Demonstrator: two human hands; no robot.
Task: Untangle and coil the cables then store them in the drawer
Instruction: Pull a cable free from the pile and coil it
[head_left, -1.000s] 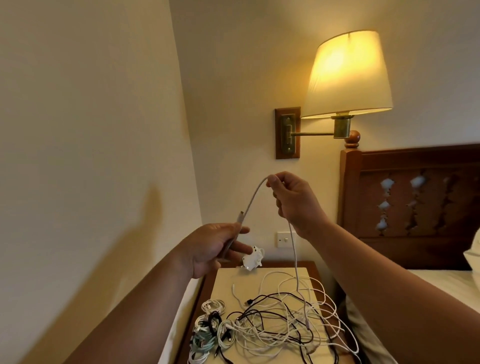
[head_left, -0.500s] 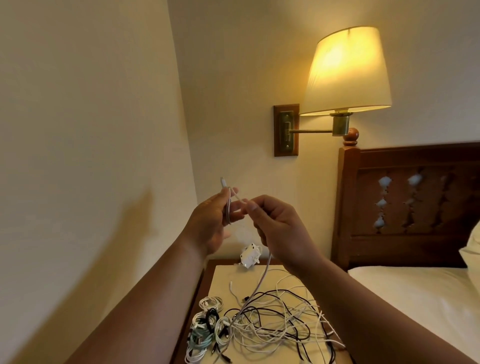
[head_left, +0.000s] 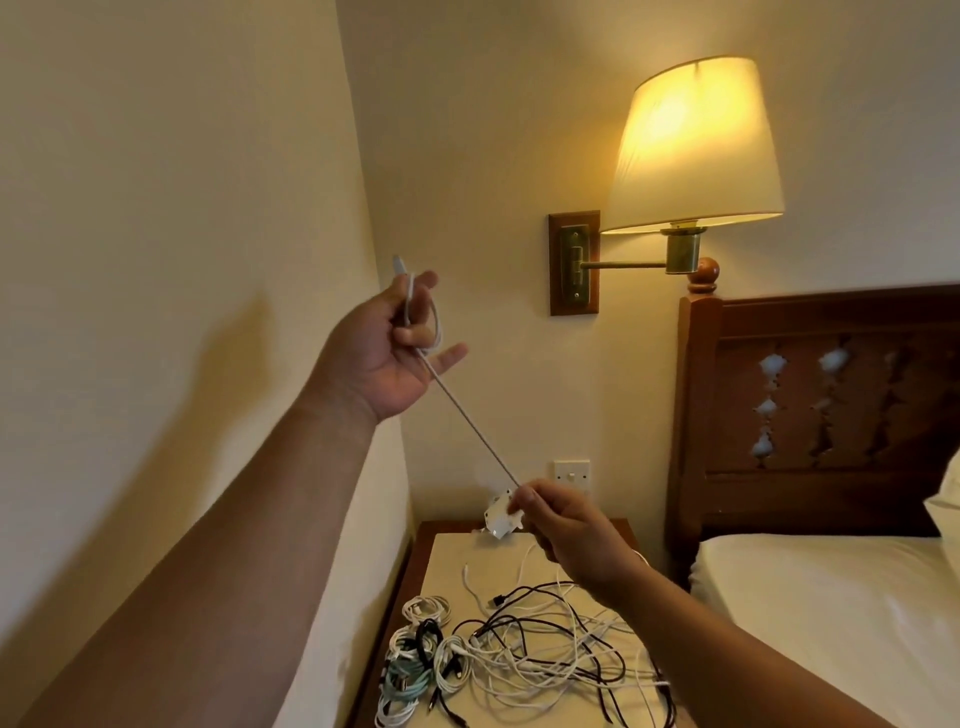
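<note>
The thin pale grey cable (head_left: 467, 415) runs taut in the air between my two hands, slanting from ten o'clock down to four o'clock. My left hand (head_left: 387, 358) is raised on an outstretched arm, palm turned towards me. Its thumb pins the cable's end against the forefinger, and a loop of it hangs round the half-spread fingers, the little finger pointing out to three o'clock. The plug tip pokes up past the thumb at twelve o'clock. My right hand (head_left: 566, 530) sits lower and nearer, knuckles up, and pinches the cable between thumb and forefinger with the other fingers curled under.

At six o'clock of that hand a loose tangle of black and white cables (head_left: 550, 654) lies on the cream-topped wooden bedside table (head_left: 447, 561). At nine o'clock of the tangle lie several small coiled cables (head_left: 415, 660), white, black and pale teal. A small white plug adapter (head_left: 498, 519) sits just beside my right fingertips, at nine o'clock.

At three o'clock of the table is a white-sheeted bed (head_left: 831, 597) with a carved dark wooden headboard (head_left: 831, 374). A lit brass wall lamp with a cream shade (head_left: 691, 145) glows at one o'clock.
</note>
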